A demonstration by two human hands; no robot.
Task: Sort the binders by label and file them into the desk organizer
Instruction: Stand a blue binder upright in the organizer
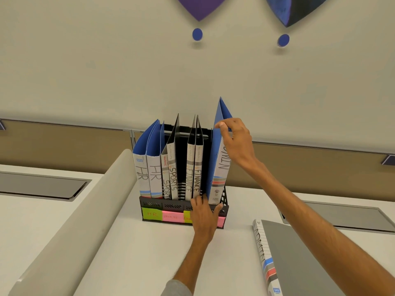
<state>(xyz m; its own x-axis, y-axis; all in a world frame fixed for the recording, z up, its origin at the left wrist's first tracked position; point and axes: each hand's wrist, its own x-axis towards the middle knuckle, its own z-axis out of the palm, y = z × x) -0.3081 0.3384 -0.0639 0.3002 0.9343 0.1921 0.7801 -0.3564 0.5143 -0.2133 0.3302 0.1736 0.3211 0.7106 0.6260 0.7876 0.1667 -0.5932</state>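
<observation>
On the white desk [132, 253] below a beige wall [106, 71] stands the black mesh desk organizer [154, 203]. My right hand [237, 142] pinches the top of the blue ADMIN binder [221, 167], upright in its rightmost slot. My left hand [204, 214] rests, fingers spread, on the organizer's front. A grey ADMIN binder [299, 253] lies flat nearby.

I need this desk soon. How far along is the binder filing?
Done: two HR binders, two SPORTS binders and two FINANCE binders stand in the organizer. In hand: the right hand grips the top of the blue ADMIN binder, tilted at the rightmost slot, while the left hand rests on the organizer's front. Left: the grey ADMIN binder lies on the desk at the right.
</observation>
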